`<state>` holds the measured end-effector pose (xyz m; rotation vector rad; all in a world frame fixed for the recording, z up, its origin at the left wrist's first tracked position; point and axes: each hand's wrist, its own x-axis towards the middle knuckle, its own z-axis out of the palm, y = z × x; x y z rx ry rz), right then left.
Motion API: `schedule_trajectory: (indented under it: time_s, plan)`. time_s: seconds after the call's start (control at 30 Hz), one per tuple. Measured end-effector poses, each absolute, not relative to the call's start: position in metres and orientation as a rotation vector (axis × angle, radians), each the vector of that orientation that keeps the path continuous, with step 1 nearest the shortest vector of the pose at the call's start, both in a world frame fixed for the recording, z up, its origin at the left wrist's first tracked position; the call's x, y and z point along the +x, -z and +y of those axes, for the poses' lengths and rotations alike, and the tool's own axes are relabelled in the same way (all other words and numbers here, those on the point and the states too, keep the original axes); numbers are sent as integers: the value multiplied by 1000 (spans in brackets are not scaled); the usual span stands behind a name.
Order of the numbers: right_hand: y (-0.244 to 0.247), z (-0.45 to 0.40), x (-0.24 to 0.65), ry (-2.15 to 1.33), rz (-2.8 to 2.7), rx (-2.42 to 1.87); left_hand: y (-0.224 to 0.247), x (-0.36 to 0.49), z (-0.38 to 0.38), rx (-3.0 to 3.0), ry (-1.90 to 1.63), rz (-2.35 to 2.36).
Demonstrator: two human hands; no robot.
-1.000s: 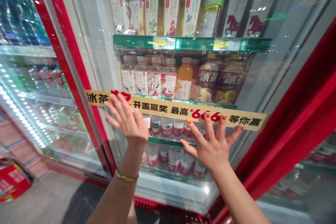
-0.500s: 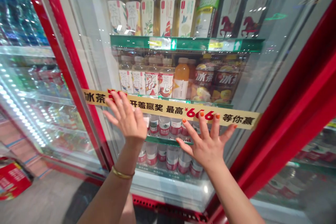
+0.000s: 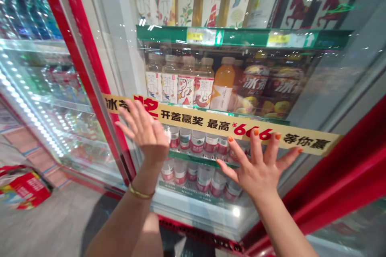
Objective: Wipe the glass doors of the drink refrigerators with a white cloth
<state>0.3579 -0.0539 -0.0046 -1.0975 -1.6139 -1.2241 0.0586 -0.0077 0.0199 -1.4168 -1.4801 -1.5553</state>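
Observation:
My left hand (image 3: pixel 144 130) lies against the glass door (image 3: pixel 117 48) of a drinks fridge, its stretched fingers over the left part of a yellow printed strip (image 3: pixel 199 122). A small white patch shows beside its palm; I cannot make out what it is. Farther right, my right hand (image 3: pixel 261 168) has its fingers spread wide, with orange-nailed fingertips at the strip's lower edge. Whether each palm presses on the glass is hard to tell. Behind the door, tea bottles (image 3: pixel 183 88), an orange juice bottle (image 3: pixel 223 84) and red-labelled water bottles (image 3: pixel 197 142) stand on green-edged shelves.
Red frame posts (image 3: pixel 87 28) border the door. At the left is another lit fridge (image 3: pixel 33 108) with bottles. A red printed bag or box (image 3: pixel 27 188) lies on the grey floor (image 3: pixel 57 225). Dark iced tea packs (image 3: pixel 256 82) stand on the middle shelf.
The view has moved closer and shifted, so the shelves look larger. My right hand has moved to the right in the picture; my left stays at nearly the same spot. Both remain spread.

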Motion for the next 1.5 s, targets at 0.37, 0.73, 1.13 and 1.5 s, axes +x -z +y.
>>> schedule_trajectory:
  time_s: [0.37, 0.73, 1.13, 1.5]
  plan:
    - [6, -54, 360, 1217, -1646, -1125, 73, 38, -30, -1448, 1482, -1392]
    - [1, -54, 358, 1254, -1636, -1089, 152, 112, -40, -1819, 1178, -1076]
    - [5, -50, 361, 1169, -1680, -1168, 179, 153, -34, -1946, 1247, -1086]
    - [3, -50, 358, 1260, -1628, -1144, 149, 138, -18, -1760, 1283, -1337]
